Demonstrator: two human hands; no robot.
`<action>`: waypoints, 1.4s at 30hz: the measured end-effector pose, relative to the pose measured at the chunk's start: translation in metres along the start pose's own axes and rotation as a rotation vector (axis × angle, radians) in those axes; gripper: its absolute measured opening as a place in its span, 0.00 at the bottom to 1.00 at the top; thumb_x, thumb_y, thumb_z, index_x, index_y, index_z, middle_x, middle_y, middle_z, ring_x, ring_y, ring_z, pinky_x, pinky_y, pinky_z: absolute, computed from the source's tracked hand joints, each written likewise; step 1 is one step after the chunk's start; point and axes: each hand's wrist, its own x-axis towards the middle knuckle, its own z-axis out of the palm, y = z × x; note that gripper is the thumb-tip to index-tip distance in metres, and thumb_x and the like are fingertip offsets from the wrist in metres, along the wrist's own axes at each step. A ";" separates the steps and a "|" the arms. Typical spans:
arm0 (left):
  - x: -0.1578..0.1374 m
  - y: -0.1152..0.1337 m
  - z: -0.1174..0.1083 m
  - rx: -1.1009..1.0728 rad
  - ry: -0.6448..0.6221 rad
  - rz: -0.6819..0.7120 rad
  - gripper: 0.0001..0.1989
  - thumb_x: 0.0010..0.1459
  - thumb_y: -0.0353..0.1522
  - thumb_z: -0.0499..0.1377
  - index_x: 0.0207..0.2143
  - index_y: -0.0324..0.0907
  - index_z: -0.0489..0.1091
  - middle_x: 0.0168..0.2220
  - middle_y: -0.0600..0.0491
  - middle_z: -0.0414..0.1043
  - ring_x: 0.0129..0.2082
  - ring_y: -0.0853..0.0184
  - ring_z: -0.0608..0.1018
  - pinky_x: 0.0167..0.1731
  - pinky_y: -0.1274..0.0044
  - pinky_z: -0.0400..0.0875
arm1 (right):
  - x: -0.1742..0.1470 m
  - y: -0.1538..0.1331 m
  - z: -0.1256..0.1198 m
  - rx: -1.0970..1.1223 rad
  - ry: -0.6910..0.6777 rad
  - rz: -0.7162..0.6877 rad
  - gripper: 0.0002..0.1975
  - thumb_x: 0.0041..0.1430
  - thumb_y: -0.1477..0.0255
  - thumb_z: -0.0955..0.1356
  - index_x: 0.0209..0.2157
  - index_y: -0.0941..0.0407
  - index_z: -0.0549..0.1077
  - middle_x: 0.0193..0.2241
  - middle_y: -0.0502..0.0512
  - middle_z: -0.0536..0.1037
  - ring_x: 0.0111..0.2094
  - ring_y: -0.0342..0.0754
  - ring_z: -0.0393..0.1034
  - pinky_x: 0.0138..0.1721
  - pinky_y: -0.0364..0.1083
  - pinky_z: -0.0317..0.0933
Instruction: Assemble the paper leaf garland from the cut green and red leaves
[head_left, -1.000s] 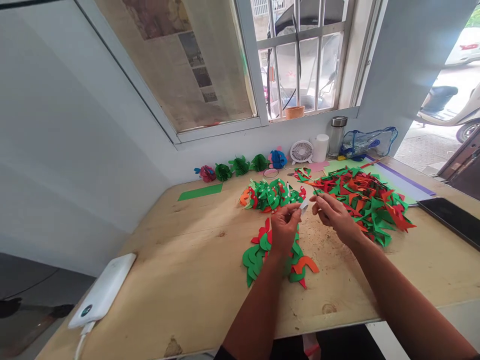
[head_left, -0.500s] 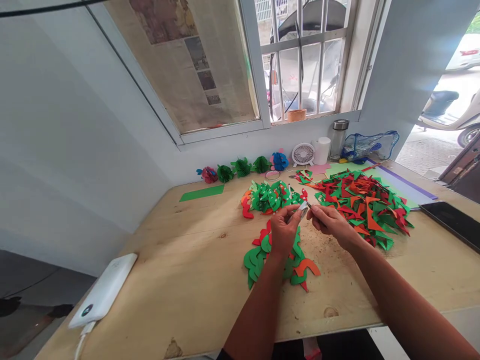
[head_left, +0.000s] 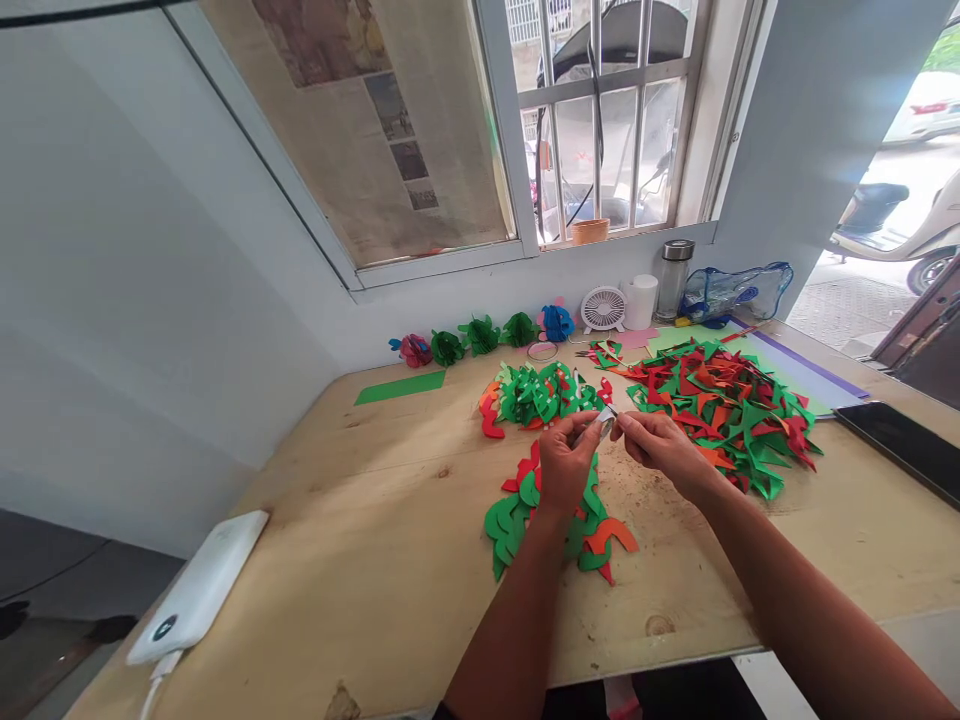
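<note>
My left hand (head_left: 568, 455) is closed in a pinch on a small white piece (head_left: 605, 416) with a greyish part below it. Close against it, my right hand (head_left: 651, 440) pinches a thin dark object at its fingertips, too small to name. The hands almost meet above the table, between the paper piles. Under my left wrist lies a pile of cut green, red and orange paper shapes (head_left: 511, 520). Just beyond the hands sits a heap of green pieces with small white patches (head_left: 534, 393). A large pile of red, green and orange paper scraps (head_left: 750, 405) lies right of my right hand.
Several folded paper ornaments (head_left: 481, 335) line the wall beside a small white fan (head_left: 604, 309), a glass bottle (head_left: 673, 280) and a clear pouch (head_left: 739, 292). A phone (head_left: 904, 445) lies at right, a white power bank (head_left: 199, 585) with a cable at left. A green strip (head_left: 400, 387) lies at the back.
The small white piece between my hands has shifted and tilted slightly, and my right fingertips have moved a little against it. The whole view has shifted slightly.
</note>
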 end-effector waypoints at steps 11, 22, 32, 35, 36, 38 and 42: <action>0.000 -0.003 -0.001 -0.027 -0.027 -0.038 0.16 0.51 0.40 0.61 0.36 0.37 0.76 0.25 0.52 0.74 0.23 0.72 0.71 0.23 0.81 0.63 | 0.001 0.001 0.001 -0.019 0.028 0.007 0.23 0.55 0.51 0.61 0.24 0.58 0.68 0.11 0.41 0.54 0.14 0.37 0.44 0.17 0.41 0.39; 0.000 0.001 0.000 0.009 -0.016 -0.024 0.15 0.50 0.39 0.61 0.35 0.36 0.75 0.25 0.51 0.74 0.23 0.70 0.73 0.23 0.80 0.65 | 0.002 0.003 0.002 -0.139 0.123 -0.020 0.24 0.53 0.49 0.62 0.23 0.57 0.69 0.12 0.42 0.53 0.15 0.38 0.46 0.18 0.41 0.41; 0.000 -0.001 -0.001 0.001 0.039 -0.040 0.15 0.49 0.40 0.62 0.35 0.38 0.76 0.23 0.54 0.72 0.22 0.72 0.71 0.24 0.80 0.64 | 0.000 -0.001 0.004 -0.195 0.126 -0.047 0.23 0.54 0.51 0.62 0.25 0.58 0.69 0.14 0.44 0.56 0.18 0.39 0.48 0.19 0.41 0.43; 0.000 -0.002 -0.001 0.014 0.037 -0.035 0.15 0.50 0.40 0.62 0.35 0.38 0.76 0.23 0.54 0.72 0.22 0.72 0.70 0.23 0.80 0.64 | -0.001 -0.003 0.005 -0.189 0.105 -0.050 0.22 0.54 0.51 0.62 0.25 0.57 0.69 0.15 0.44 0.55 0.18 0.39 0.47 0.19 0.41 0.43; 0.000 -0.002 -0.001 0.017 0.026 -0.030 0.15 0.50 0.40 0.62 0.35 0.38 0.76 0.23 0.54 0.72 0.22 0.72 0.70 0.23 0.80 0.63 | -0.001 -0.003 0.005 -0.186 0.100 -0.050 0.22 0.54 0.51 0.62 0.25 0.57 0.69 0.15 0.44 0.55 0.18 0.39 0.47 0.19 0.41 0.43; 0.000 -0.002 -0.001 0.016 0.003 -0.017 0.15 0.51 0.40 0.61 0.35 0.38 0.75 0.23 0.54 0.72 0.22 0.72 0.70 0.23 0.80 0.63 | -0.001 -0.003 0.005 -0.186 0.094 -0.053 0.22 0.55 0.52 0.62 0.25 0.57 0.69 0.16 0.44 0.54 0.19 0.39 0.47 0.19 0.41 0.43; -0.001 -0.001 0.000 -0.008 -0.027 -0.008 0.14 0.51 0.40 0.62 0.34 0.38 0.75 0.23 0.54 0.72 0.23 0.73 0.70 0.23 0.81 0.63 | -0.001 -0.003 0.005 -0.204 0.091 -0.074 0.21 0.56 0.53 0.62 0.24 0.57 0.68 0.17 0.44 0.54 0.20 0.39 0.47 0.20 0.41 0.44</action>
